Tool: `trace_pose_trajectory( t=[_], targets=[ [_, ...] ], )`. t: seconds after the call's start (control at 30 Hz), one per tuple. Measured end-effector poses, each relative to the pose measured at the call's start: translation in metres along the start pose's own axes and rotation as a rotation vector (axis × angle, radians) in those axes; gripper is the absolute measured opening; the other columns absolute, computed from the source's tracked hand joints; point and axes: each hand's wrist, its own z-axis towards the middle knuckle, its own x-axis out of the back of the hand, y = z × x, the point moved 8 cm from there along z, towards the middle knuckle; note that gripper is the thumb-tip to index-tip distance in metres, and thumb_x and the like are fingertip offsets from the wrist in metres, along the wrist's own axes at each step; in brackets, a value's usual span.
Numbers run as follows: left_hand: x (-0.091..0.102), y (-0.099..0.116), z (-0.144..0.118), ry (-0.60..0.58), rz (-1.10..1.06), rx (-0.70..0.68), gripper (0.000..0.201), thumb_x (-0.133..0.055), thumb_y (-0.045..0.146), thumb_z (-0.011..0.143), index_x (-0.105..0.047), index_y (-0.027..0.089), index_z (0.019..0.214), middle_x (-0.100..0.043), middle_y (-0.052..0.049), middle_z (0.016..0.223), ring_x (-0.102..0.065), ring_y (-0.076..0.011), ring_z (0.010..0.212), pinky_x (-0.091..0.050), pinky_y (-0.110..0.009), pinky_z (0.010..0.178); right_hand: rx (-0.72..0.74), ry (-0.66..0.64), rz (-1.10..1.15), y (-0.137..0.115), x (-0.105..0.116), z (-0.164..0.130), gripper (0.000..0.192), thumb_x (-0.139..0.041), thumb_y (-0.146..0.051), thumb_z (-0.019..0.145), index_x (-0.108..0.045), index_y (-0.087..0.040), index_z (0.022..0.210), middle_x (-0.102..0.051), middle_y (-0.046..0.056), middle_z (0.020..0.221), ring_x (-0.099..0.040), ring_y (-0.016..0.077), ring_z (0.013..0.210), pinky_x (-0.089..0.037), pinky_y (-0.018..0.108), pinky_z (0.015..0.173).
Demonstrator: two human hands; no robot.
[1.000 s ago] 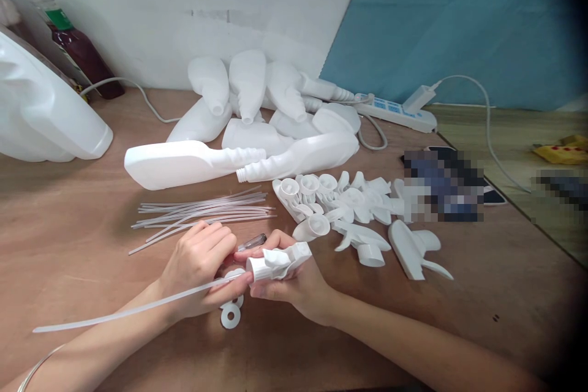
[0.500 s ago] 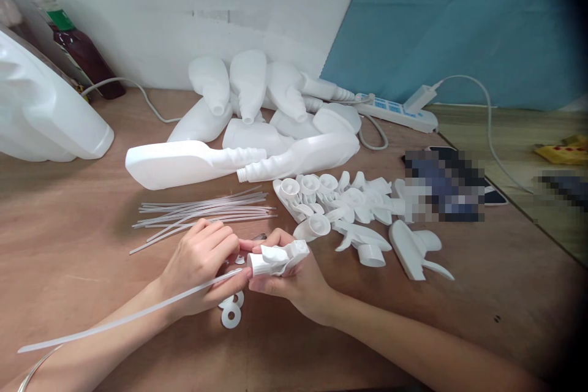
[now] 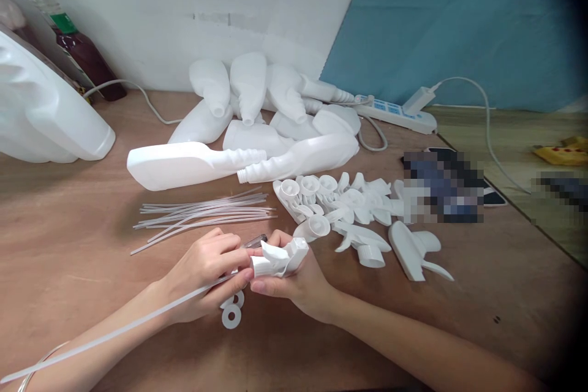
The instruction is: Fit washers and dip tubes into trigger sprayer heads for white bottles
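Note:
My right hand [image 3: 309, 288] is closed around a white trigger sprayer head [image 3: 279, 258], its collar facing left. My left hand [image 3: 206, 272] pinches a thin white plastic tube [image 3: 128, 326] close to that collar. The tube's long end slants down over my left forearm to the lower left; its near end is hidden by the fingers. Below my left hand lie several flat white washers [image 3: 231, 316], partly covered. A small dark object [image 3: 256, 241] shows behind the fingers; I cannot make out its kind. More tubes [image 3: 202, 214] lie just beyond my left hand.
White bottles [image 3: 174, 165] are piled at the back, and spare sprayer heads [image 3: 362, 239] lie to the right. A power strip [image 3: 395, 113] with a cable sits behind them. A large white jug [image 3: 55, 110] and a dark bottle [image 3: 87, 61] stand at the left.
The tube's long end has slid farther toward the lower left. My left hand has shifted slightly right and down, and more of the dark object shows behind the fingers. The right hand keeps its grip.

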Motion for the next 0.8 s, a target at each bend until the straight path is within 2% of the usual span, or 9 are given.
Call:
trace_pose_trajectory(
  t=[0.27,0.43,0.8],
  targets=[
    [-0.004,-0.009,0.000,-0.065,-0.195,0.113,0.034,-0.034,0.025,0.090,-0.048,0.015,0.061,-0.038,0.000,0.065,-0.036,-0.0110,0.059,-0.031,-0.025,0.056,0.004,-0.022,0.012,0.000,0.001,0.001,0.040,-0.078,-0.025,0.056,-0.040,-0.019,0.068,-0.048,-0.006,0.062,-0.042,0.0072,0.055,-0.035,0.022,0.054],
    [-0.005,-0.014,-0.001,-0.060,-0.301,0.194,0.039,-0.035,0.031,0.091,-0.047,0.014,0.058,-0.035,0.000,0.064,-0.036,-0.0107,0.059,-0.030,-0.025,0.054,0.004,-0.007,0.002,-0.002,0.001,0.002,0.041,-0.078,-0.027,0.055,-0.040,-0.019,0.066,-0.048,-0.006,0.062,-0.043,0.0077,0.056,-0.037,0.022,0.054],
    [-0.002,-0.015,-0.001,-0.028,-0.273,0.188,0.038,-0.038,0.030,0.090,-0.046,0.014,0.056,-0.034,0.001,0.062,-0.035,-0.0104,0.060,-0.030,-0.024,0.055,0.036,-0.023,0.063,-0.005,-0.001,0.001,0.036,-0.077,-0.016,0.056,-0.042,-0.018,0.068,-0.049,-0.006,0.064,-0.045,0.0067,0.058,-0.036,0.021,0.054]
  ],
)
